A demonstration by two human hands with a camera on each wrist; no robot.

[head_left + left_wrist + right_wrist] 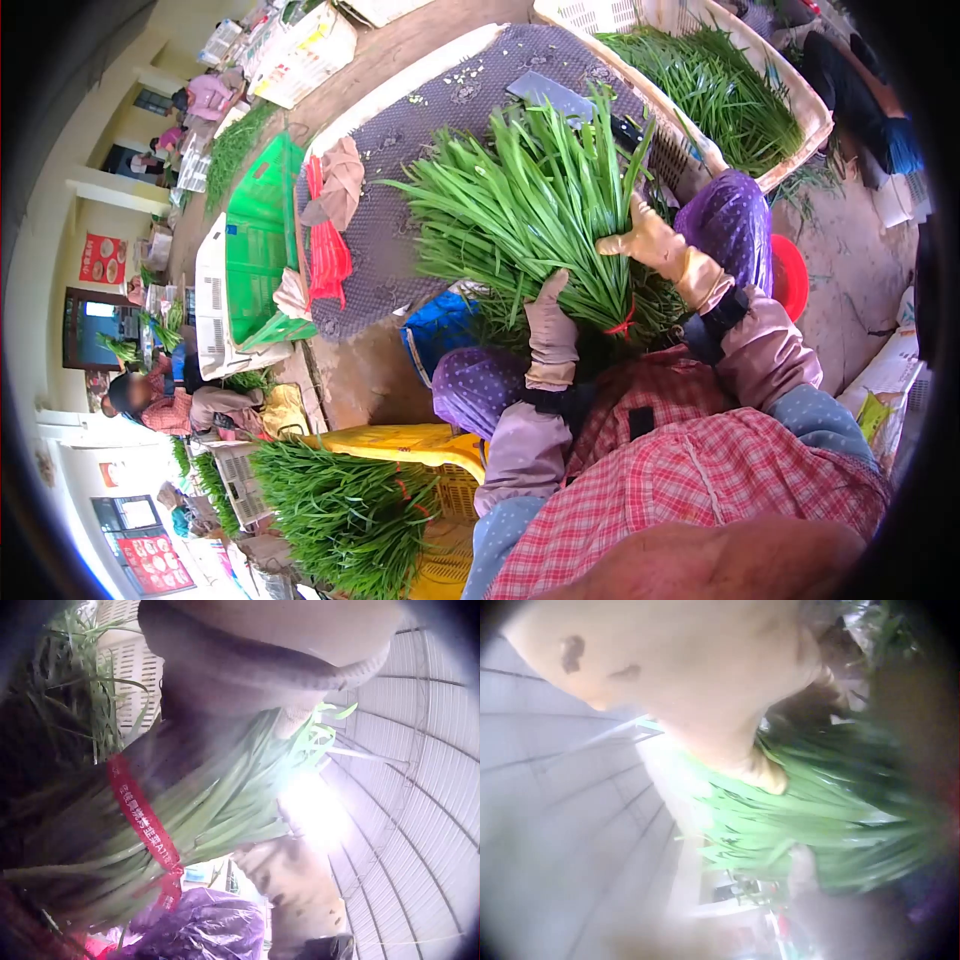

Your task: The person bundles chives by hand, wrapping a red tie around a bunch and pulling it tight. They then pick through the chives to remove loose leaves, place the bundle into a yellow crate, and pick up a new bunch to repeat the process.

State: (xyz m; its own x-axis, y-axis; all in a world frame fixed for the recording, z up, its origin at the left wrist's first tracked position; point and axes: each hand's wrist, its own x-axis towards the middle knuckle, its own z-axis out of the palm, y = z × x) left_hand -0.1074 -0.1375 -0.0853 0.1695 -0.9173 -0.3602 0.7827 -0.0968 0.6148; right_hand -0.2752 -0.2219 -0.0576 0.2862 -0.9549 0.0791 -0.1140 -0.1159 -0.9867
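A thick bundle of garlic chives [530, 195] lies between my two gloved hands, leaf tips fanned out over a dark patterned mat [385, 150]. A printed red tape [142, 814] wraps its stalk end, close to my body. My left hand [552, 335] grips the near-left side, thumb lying along the leaves and the other fingers hidden beneath. From the right, my right hand [672, 255] holds the bundle with thumb spread across the top; its remaining fingers are partly hidden. A cleaver [550, 96] rests on the mat just beyond the leaves, its handle [627, 130] beside them.
A white crate [715, 165] of loose chives stands at the far right. Red tapes [328, 265] and a brown cloth [342, 185] lie on the mat's left edge, beside a green crate [262, 225]. A yellow crate [455, 490] with chives is lower left; a red basin [790, 278] sits right.
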